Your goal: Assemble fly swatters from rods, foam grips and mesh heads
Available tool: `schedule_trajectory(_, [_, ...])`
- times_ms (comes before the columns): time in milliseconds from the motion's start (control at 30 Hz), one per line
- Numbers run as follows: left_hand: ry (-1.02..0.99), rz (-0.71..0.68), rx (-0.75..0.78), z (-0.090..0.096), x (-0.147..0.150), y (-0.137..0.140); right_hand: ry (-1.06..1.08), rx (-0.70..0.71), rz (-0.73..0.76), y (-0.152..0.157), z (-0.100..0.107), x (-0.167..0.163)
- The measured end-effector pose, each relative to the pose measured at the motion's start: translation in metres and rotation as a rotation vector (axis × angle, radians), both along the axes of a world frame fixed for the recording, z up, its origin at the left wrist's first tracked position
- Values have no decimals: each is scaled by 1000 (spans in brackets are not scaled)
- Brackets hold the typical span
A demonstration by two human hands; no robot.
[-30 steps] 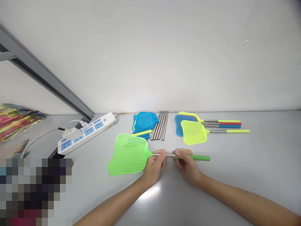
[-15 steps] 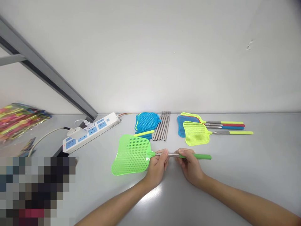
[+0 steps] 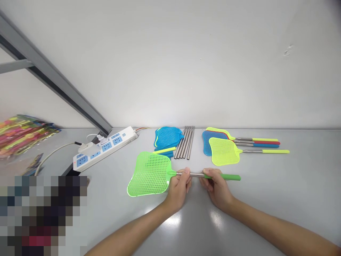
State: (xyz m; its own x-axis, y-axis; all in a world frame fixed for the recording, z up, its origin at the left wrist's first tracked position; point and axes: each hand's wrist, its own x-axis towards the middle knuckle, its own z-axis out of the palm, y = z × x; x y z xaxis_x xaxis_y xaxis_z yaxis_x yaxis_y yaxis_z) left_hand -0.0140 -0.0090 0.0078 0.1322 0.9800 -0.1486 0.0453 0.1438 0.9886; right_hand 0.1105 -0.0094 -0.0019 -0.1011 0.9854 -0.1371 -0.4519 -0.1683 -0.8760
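A green fly swatter (image 3: 151, 174) lies level across both my hands, its mesh head to the left and its green grip to the right. My left hand (image 3: 179, 186) is closed round the metal rod close to the head. Further right, my right hand (image 3: 217, 185) pinches the front end of the green grip, where it meets the rod. Behind the swatter head are a stack of blue swatter heads (image 3: 167, 137), yellow and blue grip sleeves (image 3: 165, 150), and several bare metal rods (image 3: 185, 142).
Several whole swatters lie at the back right, a yellow one (image 3: 225, 152) in front. A white power strip (image 3: 106, 147) with plugs and cables stands on the left of the grey table (image 3: 293, 199). Bagged colourful items (image 3: 26, 135) are at far left. The wall (image 3: 186, 71) rises behind.
The whole view has shifted slightly. Both hands keep their hold on the green fly swatter, with hardly any movement.
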Motion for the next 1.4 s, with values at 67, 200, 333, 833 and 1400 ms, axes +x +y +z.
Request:
schedule_trajectory(67, [-2, 4, -6, 0, 0, 0, 13, -2, 9, 0, 0, 0])
schedule_trajectory(200, [19, -16, -19, 0, -1, 0, 29, -12, 11, -1, 0, 0])
schedule_trajectory(333, [29, -106, 0, 2, -1, 1, 43, 1, -29, 1, 1, 3])
schedule_trajectory(833, [-164, 14, 79, 1, 3, 6, 137, 122, -139, 7, 3, 7])
schedule_trajectory(1400, [48, -114, 11, 3, 4, -2, -47, 12, 162, -1, -1, -3])
